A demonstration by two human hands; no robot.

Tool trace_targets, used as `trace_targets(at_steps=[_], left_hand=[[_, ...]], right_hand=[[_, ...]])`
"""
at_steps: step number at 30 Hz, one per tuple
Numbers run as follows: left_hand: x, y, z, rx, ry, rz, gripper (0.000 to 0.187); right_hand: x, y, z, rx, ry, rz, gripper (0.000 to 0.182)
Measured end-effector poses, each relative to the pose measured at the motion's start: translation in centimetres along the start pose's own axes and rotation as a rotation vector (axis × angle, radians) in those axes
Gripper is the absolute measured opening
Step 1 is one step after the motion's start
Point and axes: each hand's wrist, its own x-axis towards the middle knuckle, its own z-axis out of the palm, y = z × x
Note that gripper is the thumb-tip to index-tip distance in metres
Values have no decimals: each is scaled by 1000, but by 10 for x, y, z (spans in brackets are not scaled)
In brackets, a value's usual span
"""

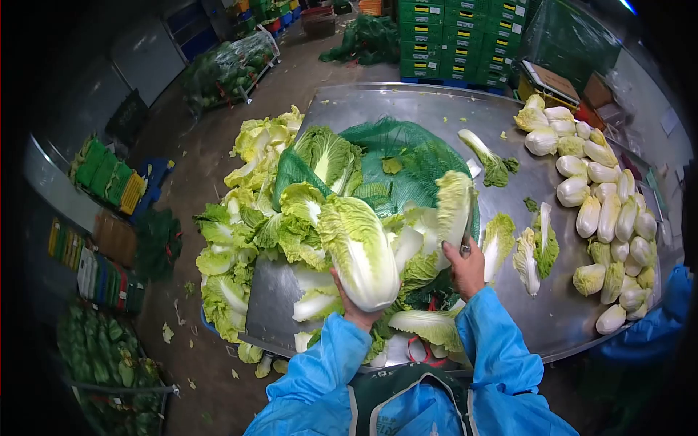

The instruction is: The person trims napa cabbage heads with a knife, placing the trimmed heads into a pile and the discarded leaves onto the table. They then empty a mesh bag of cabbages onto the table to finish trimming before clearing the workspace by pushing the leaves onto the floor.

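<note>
A trimmed napa cabbage (363, 258), pale green on top with a thick white base, rests in my left hand (355, 304), whose fingers wrap under its lower side. My right hand (465, 267) is closed on a loose cabbage leaf (454, 211) that stands upright. Something small and metallic shows by the right fingers; I cannot make out what it is. Behind both hands lies an open green mesh bag (407, 142) with another leafy cabbage (327, 156) at its left side. Torn outer leaves (425, 327) are strewn under and between my hands.
Many trimmed cabbages (607, 211) are gathered along the right side of the metal table (407, 102). Leaves (225, 283) pile up at the left edge. Loose leaves (498, 243) lie right of the bag. Green crates (462, 43) stand behind; filled mesh bags (109, 356) sit on the floor.
</note>
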Motion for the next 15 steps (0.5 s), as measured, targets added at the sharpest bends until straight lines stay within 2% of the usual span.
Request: trace_targets(at_steps=[2, 3, 4, 6, 8, 10, 11, 12, 13, 14, 15], left_hand=[[-5, 0, 16, -54, -233, -38, 90], [-7, -1, 22, -25, -238, -41, 88], [-5, -3, 16, -23, -237, -49, 88], [2, -7, -3, 143, -76, -41, 90], [0, -3, 11, 66, -46, -65, 87], [-8, 0, 26, 496, -2, 131, 79], [-6, -5, 24, 494, -1, 132, 79], [-5, -12, 20, 626, 58, 160, 72], [-6, -18, 13, 758, 122, 188, 65], [-2, -21, 5, 759, 128, 194, 65], [5, -21, -4, 498, 128, 94, 64]], right_hand=[[1, -4, 17, -70, 82, -568, 62], [-14, -6, 9, -161, -30, -267, 68], [-37, -33, 16, -139, -187, -33, 61], [-47, -39, 36, 96, -342, 27, 50], [-39, -32, 26, 61, -342, 48, 45], [-35, -25, 22, 10, -358, 75, 40], [-36, -21, 27, 80, -289, -53, 38], [-40, -15, 30, 152, -220, -173, 35], [-46, -17, 31, 152, -226, -161, 35], [-52, -25, 31, 161, -182, -200, 31], [-57, -33, 32, 173, -133, -241, 28]])
